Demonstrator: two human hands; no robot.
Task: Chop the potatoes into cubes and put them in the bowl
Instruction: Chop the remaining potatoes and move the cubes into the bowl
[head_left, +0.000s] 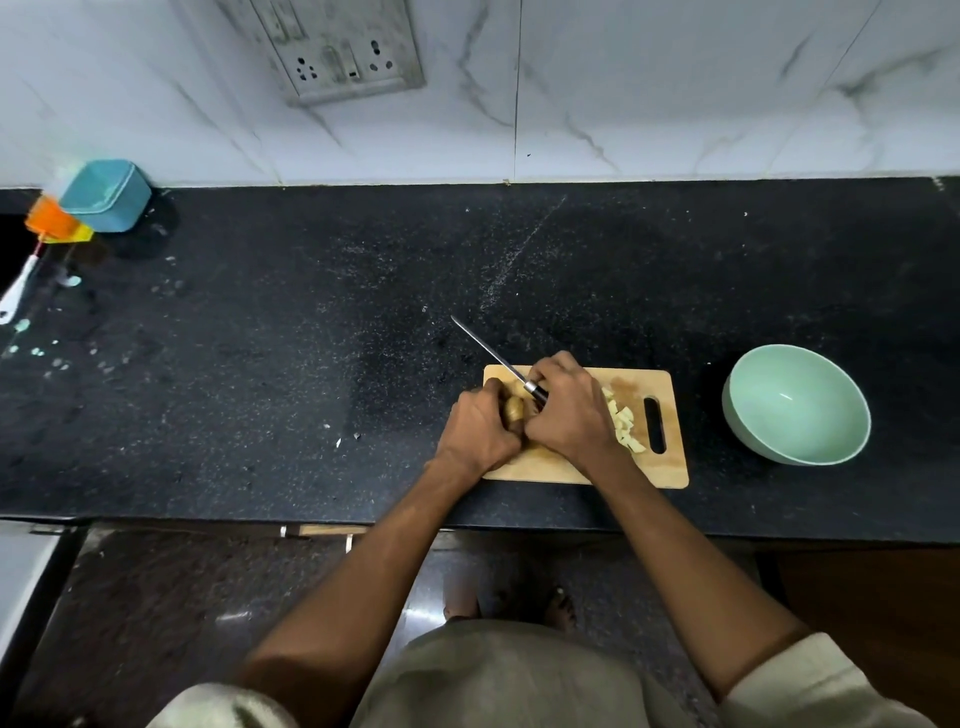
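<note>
Fingers (496, 415) of the left hand (480, 428) curl around a potato (514, 410) on the cutting board (670, 462); the right hand (569, 410) grips the knife (488, 351), blade pointing far-left. Potato cubes (626, 426) lie just right of the hands. A green bowl (797, 405) sits right on the bench (260, 364).

- The left hand (480, 428) grips a potato (514, 409) on the wooden cutting board (670, 467).
- The right hand (569, 410) holds a knife (491, 351), blade pointing far-left.
- Potato cubes (626, 426) lie right of the hands.
- A green bowl (795, 405) sits right of the board on the black counter (260, 364).
</note>
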